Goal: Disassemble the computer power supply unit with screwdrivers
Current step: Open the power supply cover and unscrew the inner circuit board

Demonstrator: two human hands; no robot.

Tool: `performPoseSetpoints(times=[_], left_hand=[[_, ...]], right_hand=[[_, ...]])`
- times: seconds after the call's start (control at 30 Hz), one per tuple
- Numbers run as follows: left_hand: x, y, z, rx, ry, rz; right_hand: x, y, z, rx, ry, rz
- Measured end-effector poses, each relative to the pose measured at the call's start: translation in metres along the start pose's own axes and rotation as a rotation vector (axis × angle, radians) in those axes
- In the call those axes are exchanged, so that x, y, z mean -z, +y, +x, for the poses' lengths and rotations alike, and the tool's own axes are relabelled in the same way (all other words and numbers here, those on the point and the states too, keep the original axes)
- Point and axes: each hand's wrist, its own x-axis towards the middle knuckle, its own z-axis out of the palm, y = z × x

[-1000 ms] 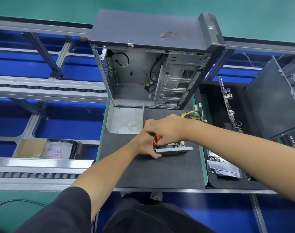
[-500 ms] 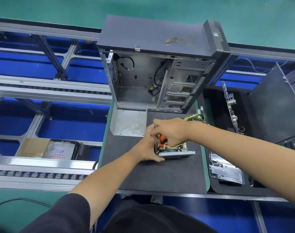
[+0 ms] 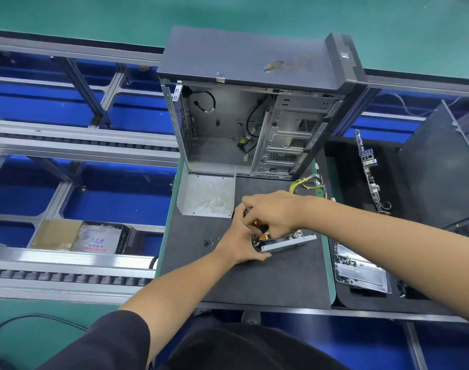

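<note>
The opened power supply unit (image 3: 286, 243) lies on the black mat (image 3: 254, 279), its inner parts showing under my hands. My left hand (image 3: 238, 241) grips its left end. Above it, my right hand (image 3: 270, 213) holds a screwdriver with an orange-red handle (image 3: 261, 226), pointed down into the unit; most of the tool is hidden. Yellow and green cables (image 3: 307, 182) trail from the unit toward the back right. The unit's removed metal cover (image 3: 206, 194) lies to the back left. Several small black screws (image 3: 208, 242) sit on the mat left of my left hand.
An empty open computer case (image 3: 254, 116) stands at the back of the mat. A black tray (image 3: 345, 300) on the right holds a motherboard (image 3: 368, 166) and a metal plate (image 3: 361, 271). A box with bags (image 3: 94, 237) sits left on roller rails.
The view has shifted, so the scene sits lower in frame. My right hand has turned slightly on the screwdriver over the unit. My left hand stays on the unit.
</note>
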Motion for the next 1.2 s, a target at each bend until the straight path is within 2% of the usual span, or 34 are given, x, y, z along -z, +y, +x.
performPoseSetpoints(times=[0.2,0.3,0.4,0.47,0.5,0.57,0.63,0.83,1.1,1.2], left_hand=[[0.007,-0.002,-0.005,-0.187,0.037,-0.017],[0.010,-0.013,-0.012,-0.195,-0.038,0.014],[0.011,-0.026,-0.021,-0.192,-0.076,0.173],[0.006,-0.026,-0.026,-0.212,-0.042,0.237],[0.002,-0.024,-0.025,-0.225,0.029,0.242],[-0.006,-0.019,-0.026,-0.166,0.103,0.212],[-0.010,-0.015,-0.029,-0.142,0.097,0.256],[-0.023,-0.005,-0.034,0.082,0.189,0.055],[-0.026,-0.003,-0.028,0.229,0.182,0.093],[-0.027,-0.003,-0.028,0.263,0.181,0.066]], right_hand=[[0.000,-0.001,0.005,-0.091,0.085,-0.235],[0.001,0.001,0.002,-0.050,0.059,-0.177],[0.004,0.001,-0.001,-0.031,0.024,-0.083],[0.000,0.002,-0.002,-0.046,0.025,-0.025],[-0.002,0.002,-0.002,-0.056,0.018,0.002],[-0.003,0.001,-0.003,-0.065,-0.008,0.025],[0.000,0.000,-0.004,-0.071,-0.018,-0.017],[0.007,-0.005,-0.004,-0.133,0.013,-0.307],[0.004,0.001,-0.006,-0.058,-0.030,0.002],[0.002,0.000,-0.008,-0.032,-0.012,-0.076]])
